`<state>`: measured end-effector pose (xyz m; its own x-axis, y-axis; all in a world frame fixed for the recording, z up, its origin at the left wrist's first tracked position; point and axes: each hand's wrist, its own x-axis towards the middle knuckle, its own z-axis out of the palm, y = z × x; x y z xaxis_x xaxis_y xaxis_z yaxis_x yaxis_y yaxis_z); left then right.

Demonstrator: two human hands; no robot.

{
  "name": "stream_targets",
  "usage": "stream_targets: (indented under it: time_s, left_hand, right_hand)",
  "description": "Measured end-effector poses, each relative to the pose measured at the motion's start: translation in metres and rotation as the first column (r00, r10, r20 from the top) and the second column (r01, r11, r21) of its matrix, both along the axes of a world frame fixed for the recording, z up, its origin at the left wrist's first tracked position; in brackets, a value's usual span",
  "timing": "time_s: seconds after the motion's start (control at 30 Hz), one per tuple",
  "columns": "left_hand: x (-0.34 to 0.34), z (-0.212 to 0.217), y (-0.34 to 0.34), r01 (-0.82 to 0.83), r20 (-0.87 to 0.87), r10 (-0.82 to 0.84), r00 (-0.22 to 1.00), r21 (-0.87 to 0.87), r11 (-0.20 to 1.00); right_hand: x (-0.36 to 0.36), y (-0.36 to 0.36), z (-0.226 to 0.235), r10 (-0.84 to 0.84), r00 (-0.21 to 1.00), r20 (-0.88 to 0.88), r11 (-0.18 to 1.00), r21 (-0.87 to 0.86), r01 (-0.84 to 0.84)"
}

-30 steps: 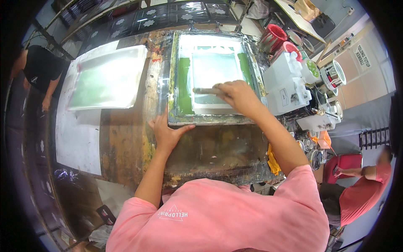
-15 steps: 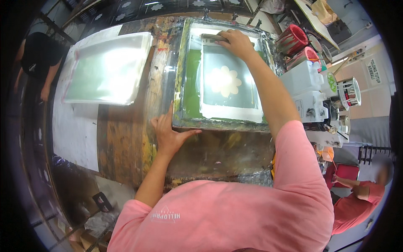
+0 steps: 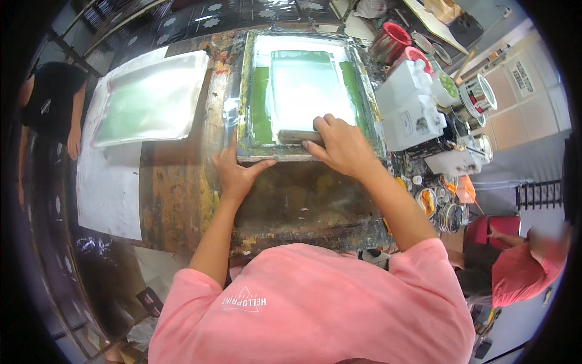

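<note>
A screen printing frame (image 3: 244,115) with a green and white mesh lies on the worn wooden table. My right hand (image 3: 344,145) is closed on a squeegee (image 3: 293,137), which rests across the mesh close to the frame's near edge. A wide, pale layer of ink (image 3: 303,91) covers the middle of the mesh; no flower shape shows there. At the near left corner, my left hand (image 3: 235,175) holds the frame, its thumb along the near edge and its fingers up the left side.
Left of the frame, a stack of clear sheets (image 3: 151,100) lies on white paper (image 3: 112,200). Paint pots (image 3: 391,42) and white jugs (image 3: 409,106) crowd the right side. A person in black (image 3: 54,100) stands at far left, another in pink (image 3: 524,273) at right.
My right hand has drawn the squeegee from the far end of the mesh to the near end. The pale flower on the mesh is now covered. My left hand stays at the corner.
</note>
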<state>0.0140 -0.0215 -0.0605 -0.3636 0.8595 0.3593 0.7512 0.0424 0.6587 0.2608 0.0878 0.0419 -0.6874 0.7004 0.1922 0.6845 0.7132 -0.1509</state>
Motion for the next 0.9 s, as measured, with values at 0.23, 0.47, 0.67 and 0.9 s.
stream_targets:
  time_s: [0.23,0.47,0.67,0.9]
  left_hand:
    - [0.022,0.081,0.035,-0.04,0.608,-0.168,0.776,0.314,0.949]
    - [0.045,0.039,0.062,0.254,0.048,-0.27,0.962,0.22,0.942]
    - [0.104,0.008,0.064,0.437,-0.327,-0.448,0.832,-0.11,0.893]
    - [0.105,0.001,0.063,0.472,-0.338,-0.481,0.809,-0.114,0.874]
  right_hand:
    - [-0.015,0.012,0.06,0.026,0.978,-0.205,0.901,0.429,0.066]
    - [-0.031,0.071,0.123,0.088,0.967,-0.238,0.79,0.609,0.078]
    - [-0.04,0.088,0.155,0.064,0.94,-0.336,0.863,0.492,0.117]
    - [-0.041,0.09,0.159,0.024,0.939,-0.343,0.89,0.436,0.137]
